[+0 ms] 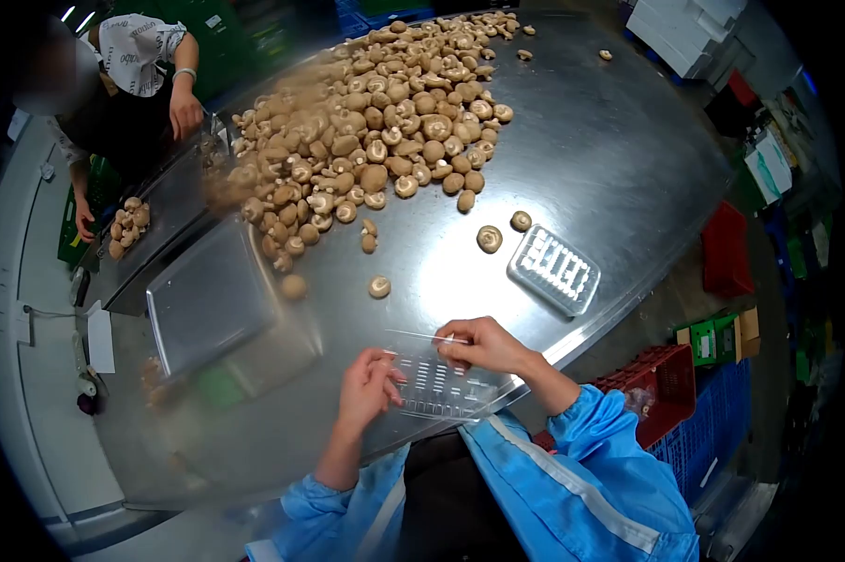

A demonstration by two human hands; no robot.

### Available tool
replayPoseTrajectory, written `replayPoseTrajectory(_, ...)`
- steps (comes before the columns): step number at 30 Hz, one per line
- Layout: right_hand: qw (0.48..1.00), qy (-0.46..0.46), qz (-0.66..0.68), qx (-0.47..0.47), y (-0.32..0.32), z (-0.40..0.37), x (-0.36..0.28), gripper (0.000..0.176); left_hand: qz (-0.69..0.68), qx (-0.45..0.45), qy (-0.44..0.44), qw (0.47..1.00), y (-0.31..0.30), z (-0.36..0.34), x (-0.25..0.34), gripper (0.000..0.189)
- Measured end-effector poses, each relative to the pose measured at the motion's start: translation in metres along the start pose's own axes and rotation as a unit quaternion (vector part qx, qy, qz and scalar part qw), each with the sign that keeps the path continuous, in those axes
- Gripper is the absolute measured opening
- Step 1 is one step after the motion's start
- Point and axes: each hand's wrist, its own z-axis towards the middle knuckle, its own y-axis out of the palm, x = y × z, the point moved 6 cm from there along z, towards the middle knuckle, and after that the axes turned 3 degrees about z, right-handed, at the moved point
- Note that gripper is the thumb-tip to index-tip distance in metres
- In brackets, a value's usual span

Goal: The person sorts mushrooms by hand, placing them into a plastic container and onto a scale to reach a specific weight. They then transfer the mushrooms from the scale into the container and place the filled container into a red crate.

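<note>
A clear plastic tray (436, 386) is held over the near edge of the metal table, between my two hands. My left hand (370, 386) has its curled fingers at the tray's left side. At the tray's far right rim, my right hand (474, 344) pinches the plastic. Another clear tray (554, 270) lies on the table to the right, with two mushrooms (490, 239) beside it. A large pile of brown mushrooms (375, 140) covers the far part of the table, and a single mushroom (379, 287) sits beyond my hands.
A clear plastic bin (212, 290) stands at the left. Behind it, a person (141, 66) stands by a scale-like metal surface with a few mushrooms (129, 225). Red crates (661, 393), a blue crate (722, 412) and a green box (714, 339) are right of the table.
</note>
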Motion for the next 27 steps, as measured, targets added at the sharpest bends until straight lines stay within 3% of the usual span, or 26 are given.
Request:
replayPoseTrajectory(2,0.993,0.011,0.088,0.079,-0.003,0.014,0.027,0.040,-0.054,0.050,-0.022,0.997,-0.017,0.007,-0.014,0.024)
replayPoseTrajectory(6,0.977,0.112,0.157,0.088,0.013,0.023,0.056,0.054,-0.153,0.115,-0.050,0.980,-0.038,0.025,-0.044,0.026)
replayPoseTrajectory(9,0.968,0.169,0.138,0.123,0.026,0.030,0.054,0.046,-0.210,0.127,-0.092,0.965,-0.036,0.040,-0.069,0.029)
replayPoseTrajectory(11,0.967,0.170,0.110,0.152,0.022,0.037,0.063,0.044,-0.252,0.116,-0.128,0.952,-0.034,0.043,-0.092,0.032)
replayPoseTrajectory(14,0.967,0.161,0.086,0.180,0.016,0.056,0.080,0.042,-0.227,0.083,-0.162,0.957,-0.025,0.031,-0.080,0.034)
replayPoseTrajectory(17,0.970,0.147,0.068,0.183,0.006,0.090,0.063,0.038,-0.247,0.147,-0.134,0.948,-0.040,0.052,-0.076,0.035)
replayPoseTrajectory(20,0.972,0.121,0.048,0.195,-0.010,0.148,0.046,0.036,-0.266,0.171,-0.054,0.947,-0.070,0.101,-0.060,0.032)
replayPoseTrajectory(25,0.959,0.084,0.086,0.258,-0.049,0.255,0.040,0.031,-0.287,0.208,-0.030,0.935,-0.111,0.204,-0.008,0.029)
replayPoseTrajectory(27,0.948,0.024,0.058,0.312,-0.070,0.296,0.038,0.027,-0.275,0.213,-0.040,0.937,-0.120,0.237,0.023,0.026)
